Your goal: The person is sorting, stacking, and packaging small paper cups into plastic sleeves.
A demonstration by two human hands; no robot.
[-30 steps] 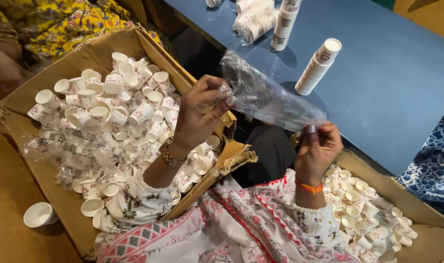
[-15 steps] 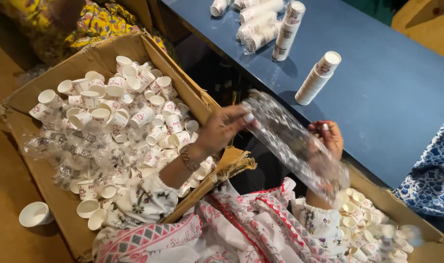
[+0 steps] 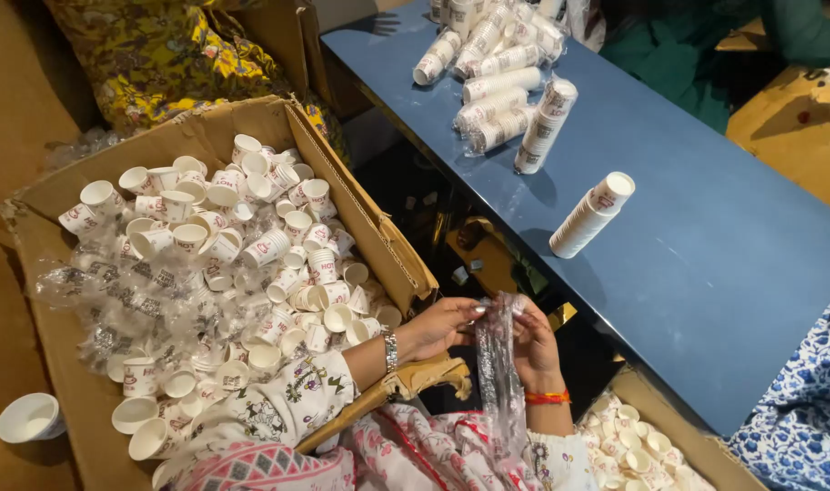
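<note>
Pinching clear plastic sleeve (image 3: 499,364) between left hand (image 3: 444,325) and right hand (image 3: 535,344); hanging beside cardboard box (image 3: 360,209) of paper cups (image 3: 216,245).

Blue table (image 3: 706,273) under stacked paper cups (image 3: 592,215).
</note>
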